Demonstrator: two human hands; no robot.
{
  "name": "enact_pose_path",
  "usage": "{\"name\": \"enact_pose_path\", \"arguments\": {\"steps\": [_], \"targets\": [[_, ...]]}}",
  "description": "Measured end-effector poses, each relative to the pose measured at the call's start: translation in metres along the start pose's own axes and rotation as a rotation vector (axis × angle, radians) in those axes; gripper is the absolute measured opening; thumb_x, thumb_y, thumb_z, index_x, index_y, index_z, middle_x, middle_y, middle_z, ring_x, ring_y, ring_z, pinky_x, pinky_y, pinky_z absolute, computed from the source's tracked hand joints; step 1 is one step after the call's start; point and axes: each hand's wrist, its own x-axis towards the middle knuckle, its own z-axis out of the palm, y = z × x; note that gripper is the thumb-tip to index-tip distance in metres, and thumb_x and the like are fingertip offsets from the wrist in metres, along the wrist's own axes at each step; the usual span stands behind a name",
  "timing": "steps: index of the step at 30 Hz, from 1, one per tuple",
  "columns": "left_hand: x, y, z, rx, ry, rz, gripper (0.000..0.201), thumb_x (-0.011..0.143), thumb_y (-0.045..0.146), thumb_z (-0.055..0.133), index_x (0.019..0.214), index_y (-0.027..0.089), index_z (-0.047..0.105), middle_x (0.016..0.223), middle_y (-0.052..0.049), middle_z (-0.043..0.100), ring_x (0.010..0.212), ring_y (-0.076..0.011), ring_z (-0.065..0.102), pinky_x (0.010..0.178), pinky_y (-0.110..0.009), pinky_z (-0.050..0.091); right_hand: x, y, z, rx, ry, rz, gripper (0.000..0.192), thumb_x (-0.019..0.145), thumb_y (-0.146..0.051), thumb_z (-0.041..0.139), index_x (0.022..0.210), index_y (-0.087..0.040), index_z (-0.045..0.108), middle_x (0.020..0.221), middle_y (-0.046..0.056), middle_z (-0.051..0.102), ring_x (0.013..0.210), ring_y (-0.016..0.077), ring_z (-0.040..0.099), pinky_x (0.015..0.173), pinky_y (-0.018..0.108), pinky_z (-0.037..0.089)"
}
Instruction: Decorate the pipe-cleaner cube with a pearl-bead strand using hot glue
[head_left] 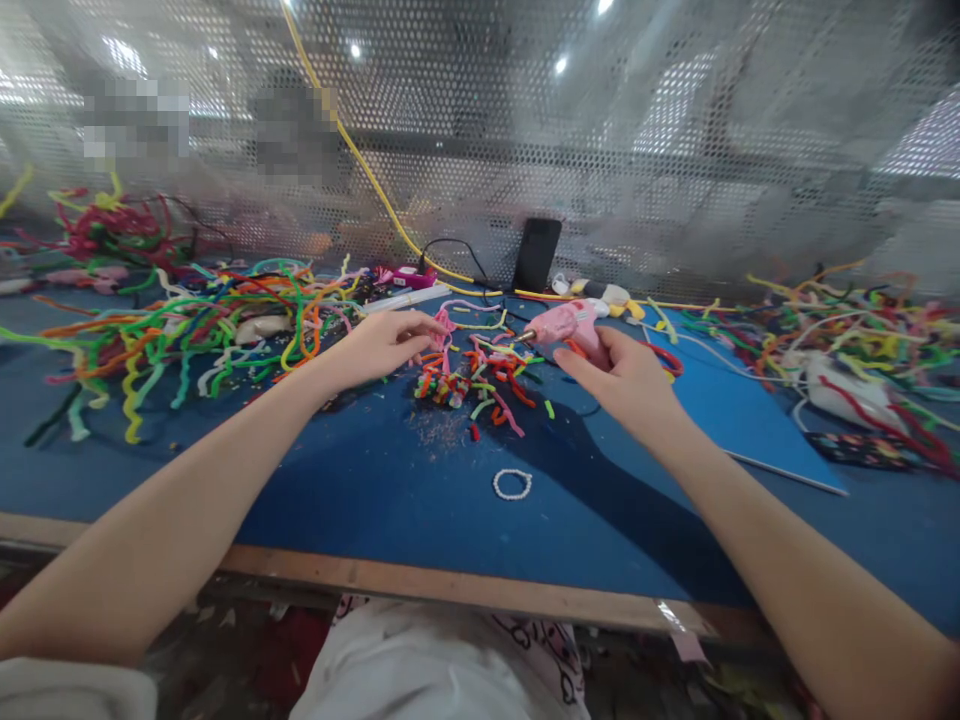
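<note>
Gripping the glue gun (559, 324): right hand (636, 380); pinching a pink pipe cleaner (445, 326): left hand (384, 345).

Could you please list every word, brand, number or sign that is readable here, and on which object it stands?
No text can be read.
Magenta box with black cable: pale marks, too small to read.
Pink glue gun in the right hand: any lettering is too blurred to read.
Black phone: no text visible.
</note>
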Motion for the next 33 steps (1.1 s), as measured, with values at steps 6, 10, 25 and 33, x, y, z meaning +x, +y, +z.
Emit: {"name": "enact_pose_path", "arguments": {"steps": [6,10,25,33], "targets": [[-0.007,-0.009,-0.004,0.165,-0.309,0.093,0.060,0.077,0.014,0.054,0.133,0.028,0.069,0.136,-0.001,0.070,0.124,-0.0225,0.065,0.109,-0.032,0.045,0.000,0.000,0.001,-0.031,0.019,-0.013,0.035,0.079,-0.054,0.066,0.083,-0.020,0.061,0.071,0.001,0.055,0.063,0.0155,0.042,0.059,0.031,0.031],[-0.007,-0.009,-0.001,0.217,-0.243,0.078,0.048,0.081,0.028,0.061,0.128,0.027,0.072,0.118,-0.003,0.078,0.101,-0.0220,0.071,0.089,-0.028,0.051,0.000,-0.001,0.000,-0.039,0.035,0.010,0.032,0.080,-0.053,0.065,0.081,-0.021,0.061,0.067,0.000,0.051,0.061,0.0156,0.041,0.056,0.031,0.029],[-0.009,0.021,0.016,0.155,-0.074,-0.019,0.015,0.076,0.028,0.062,0.082,0.019,0.072,0.074,-0.002,0.074,0.068,-0.0168,0.065,0.065,-0.027,0.045,-0.002,-0.005,0.001,-0.041,0.063,0.001,0.028,0.080,-0.048,0.066,0.075,-0.023,0.057,0.066,0.001,0.050,0.062,0.0161,0.038,0.057,0.032,0.031],[-0.011,0.029,0.028,-0.362,-0.247,-0.231,0.029,0.081,0.038,0.064,0.100,0.022,0.078,0.083,-0.003,0.076,0.072,-0.0173,0.065,0.064,-0.027,0.049,-0.003,-0.005,0.002,0.001,0.047,0.006,0.029,0.079,-0.048,0.066,0.073,-0.023,0.055,0.066,0.001,0.050,0.061,0.0154,0.037,0.057,0.032,0.028]]}}
